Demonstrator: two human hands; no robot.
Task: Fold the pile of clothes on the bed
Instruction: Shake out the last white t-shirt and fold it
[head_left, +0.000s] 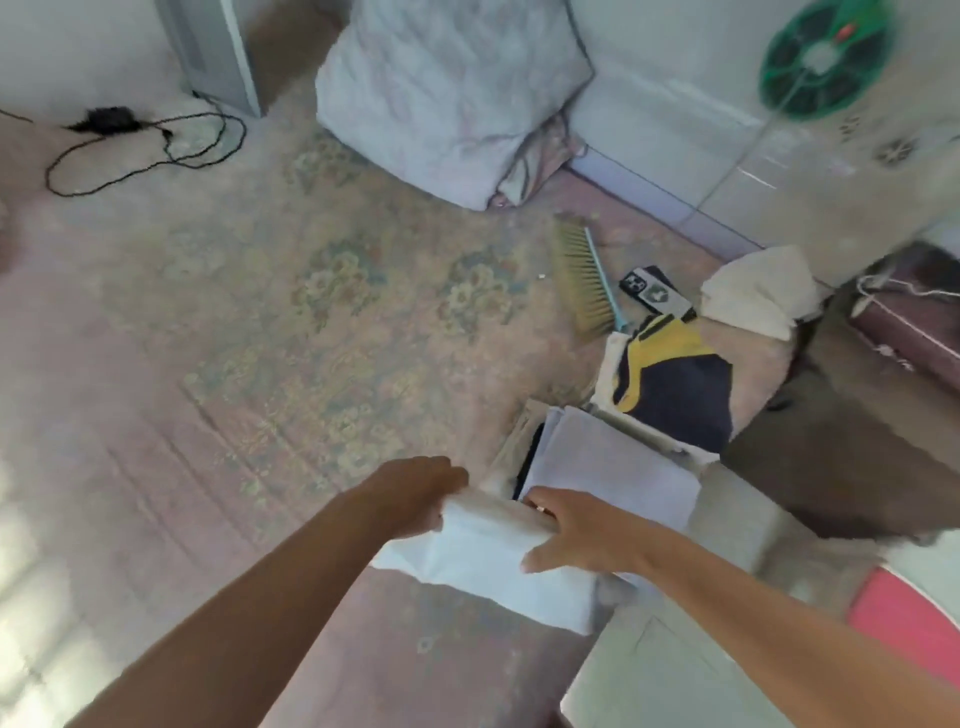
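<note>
At the near right edge of the bed, the left hand (415, 493) and right hand (576, 530) both grip a folded white cloth garment (498, 561), which appears close to finished. Just beyond it along the same edge lie a folded pale lavender garment (613, 462) and a navy-and-yellow garment (675, 395), so the task looks well advanced. At the far edge stands a bulging pale fabric sack (447, 88); its contents cannot be seen.
</note>
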